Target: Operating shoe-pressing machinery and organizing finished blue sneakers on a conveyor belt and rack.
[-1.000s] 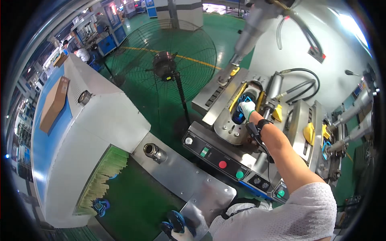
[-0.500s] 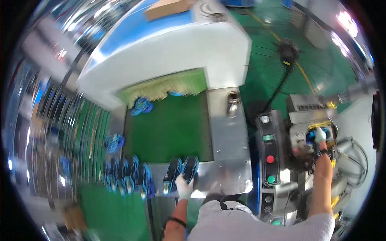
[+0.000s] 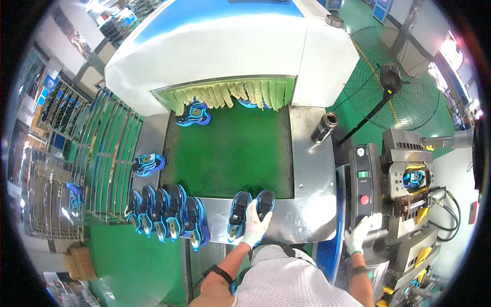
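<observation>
My left hand (image 3: pixel 254 224), in a white glove, grips the heel end of a black-and-blue shoe (image 3: pixel 264 201) at the front metal ledge. A matching shoe (image 3: pixel 238 211) stands just to its left. Over the lower end of the button panel (image 3: pixel 363 184) is my gloved right hand (image 3: pixel 359 234), its fingers stretched out, with no object seen in it. What lies under its fingertips is hidden. Beyond that hand, a blue shoe part (image 3: pixel 414 179) sits in the cavity of a metal press (image 3: pixel 395 180).
Several more shoes (image 3: pixel 175 207) line the ledge's left end. Blue shoe pieces (image 3: pixel 193 114) lie on the green conveyor belt (image 3: pixel 230 153) by a fringed opening. A steel flask (image 3: pixel 324 128) stands right of the belt; a wire fan (image 3: pixel 391 79) stands beyond. Metal racks (image 3: pixel 110 158) are at left.
My right hand has drawn back from the blue shoe part in the press to the button panel. My left hand stays at the same shoe. The view has shifted and sharpened.
</observation>
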Tool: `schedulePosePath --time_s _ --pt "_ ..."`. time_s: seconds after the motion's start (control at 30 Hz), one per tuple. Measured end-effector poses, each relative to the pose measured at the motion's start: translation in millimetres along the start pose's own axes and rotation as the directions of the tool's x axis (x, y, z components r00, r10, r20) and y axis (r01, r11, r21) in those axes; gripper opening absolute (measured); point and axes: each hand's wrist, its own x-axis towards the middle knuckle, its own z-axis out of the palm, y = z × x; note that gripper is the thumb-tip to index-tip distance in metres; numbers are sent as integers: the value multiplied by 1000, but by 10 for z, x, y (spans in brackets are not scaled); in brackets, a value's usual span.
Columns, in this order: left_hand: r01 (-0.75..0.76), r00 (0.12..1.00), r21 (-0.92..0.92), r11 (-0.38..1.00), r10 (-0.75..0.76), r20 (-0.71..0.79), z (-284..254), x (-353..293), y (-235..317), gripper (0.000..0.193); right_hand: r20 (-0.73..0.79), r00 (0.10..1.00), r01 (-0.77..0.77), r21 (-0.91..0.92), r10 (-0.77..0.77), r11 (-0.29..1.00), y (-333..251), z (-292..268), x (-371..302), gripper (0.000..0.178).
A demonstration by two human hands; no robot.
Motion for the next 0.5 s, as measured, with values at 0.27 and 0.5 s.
schedulePosePath --time_s 0.27,0.5 --pt "73 991 -42 996 -77 -111 -709 2404 -1333 59 112 993 97 -520 -45 849 -409 -197 -357 96" --pt "53 935 291 955 55 -351 -1613 4627 -2273 76 86 976 -94 -666 202 740 54 -488 -1886 85"
